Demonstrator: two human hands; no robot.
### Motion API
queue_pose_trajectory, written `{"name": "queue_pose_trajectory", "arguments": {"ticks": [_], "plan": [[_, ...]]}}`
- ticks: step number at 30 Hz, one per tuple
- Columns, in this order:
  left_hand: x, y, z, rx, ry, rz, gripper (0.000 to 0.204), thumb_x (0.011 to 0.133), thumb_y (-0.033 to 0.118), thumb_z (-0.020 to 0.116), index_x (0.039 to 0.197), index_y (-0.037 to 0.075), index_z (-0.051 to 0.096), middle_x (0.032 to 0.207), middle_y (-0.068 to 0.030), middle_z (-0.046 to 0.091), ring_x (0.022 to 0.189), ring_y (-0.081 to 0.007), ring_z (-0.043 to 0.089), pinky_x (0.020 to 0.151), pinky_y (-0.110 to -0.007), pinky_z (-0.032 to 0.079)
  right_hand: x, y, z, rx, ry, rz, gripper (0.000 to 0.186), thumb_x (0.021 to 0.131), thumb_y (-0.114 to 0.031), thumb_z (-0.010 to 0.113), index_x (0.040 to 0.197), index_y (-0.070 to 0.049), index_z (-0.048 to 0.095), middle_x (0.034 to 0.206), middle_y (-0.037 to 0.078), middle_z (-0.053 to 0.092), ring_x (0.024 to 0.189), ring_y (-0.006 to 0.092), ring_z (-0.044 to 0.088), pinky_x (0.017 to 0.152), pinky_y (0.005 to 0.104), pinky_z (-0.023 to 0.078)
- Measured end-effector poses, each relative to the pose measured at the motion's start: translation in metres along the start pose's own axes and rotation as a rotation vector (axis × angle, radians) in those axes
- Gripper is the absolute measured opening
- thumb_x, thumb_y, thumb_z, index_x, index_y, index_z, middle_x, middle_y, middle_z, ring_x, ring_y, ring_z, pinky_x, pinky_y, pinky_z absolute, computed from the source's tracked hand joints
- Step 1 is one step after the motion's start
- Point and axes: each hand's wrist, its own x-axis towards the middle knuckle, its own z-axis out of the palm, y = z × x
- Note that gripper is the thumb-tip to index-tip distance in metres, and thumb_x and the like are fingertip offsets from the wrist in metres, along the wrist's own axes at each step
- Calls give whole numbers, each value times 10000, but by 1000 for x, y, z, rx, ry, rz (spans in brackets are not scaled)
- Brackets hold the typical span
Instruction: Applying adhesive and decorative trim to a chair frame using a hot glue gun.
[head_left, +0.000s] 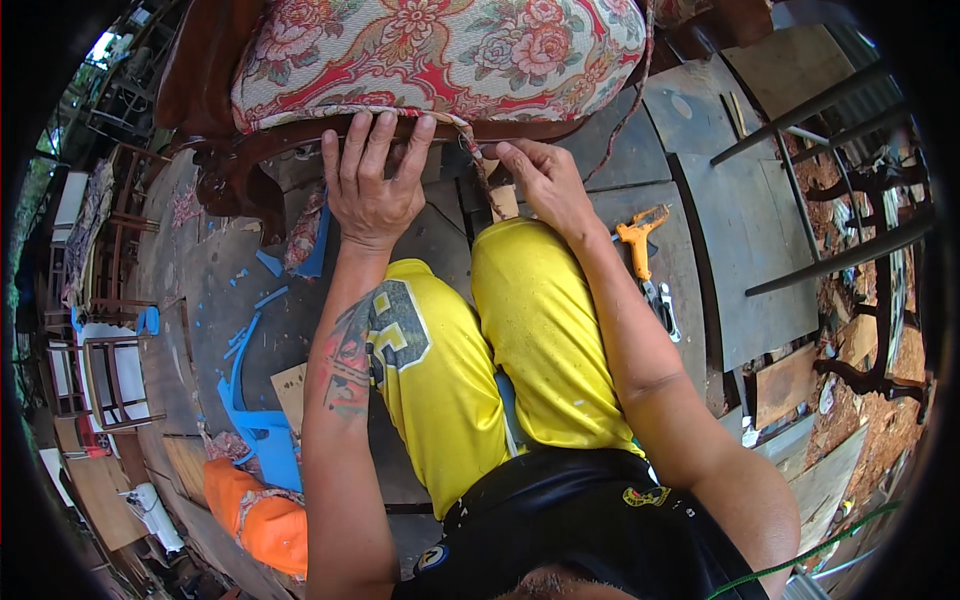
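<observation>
In front of me stands a carved dark-wood seat with a floral upholstered cushion in cream, red and pink. A fabric-covered trim cord runs along the cushion's lower edge, and its loose part hangs down toward my knees. My left hand is open, fingers spread and fingertips pressed on the trim against the wood rail. Just right of the hanging cord, my right hand has its fingers curled and thumb and forefinger pinched together. Whatever lies between those fingertips is too small to make out.
An orange glue gun and a pair of pliers lie right of my knees. Blue plastic scraps and an orange bundle are at left. Dark chair legs jut in from the right. Wooden frames stand far left.
</observation>
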Motion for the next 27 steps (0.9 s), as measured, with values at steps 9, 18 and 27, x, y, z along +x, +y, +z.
{"name": "queue_pose_trajectory", "arguments": {"ticks": [9, 18, 27], "plan": [[-1, 1, 0, -13, -1, -6, 529, 924, 113, 714, 1403, 337, 699, 1417, -31, 552, 1434, -295, 482, 1274, -535, 294, 16, 10, -2, 703, -302, 291, 354, 1077, -276, 646, 1253, 20, 729, 1097, 88, 779, 1016, 169, 722, 964, 322, 548], [1, -1, 1, -9, 15, 4, 547, 902, 123, 737, 1401, 342, 698, 1405, -27, 556, 1439, -285, 478, 1281, -527, 286, -14, 10, -34, 430, -299, 177, 147, 979, -149, 781, 1045, -25, 738, 911, 24, 739, 750, 108, 684, 700, 265, 541], [0, -1, 2, 41, 36, 6, 502, 924, 189, 768, 1393, 352, 699, 1388, -5, 578, 1415, -267, 505, 1267, -514, 327, -58, 64, -91, 37, 97, 38, 130, 953, -122, 812, 1026, -16, 793, 829, -16, 740, 699, 38, 601, 621, 228, 485]]}}
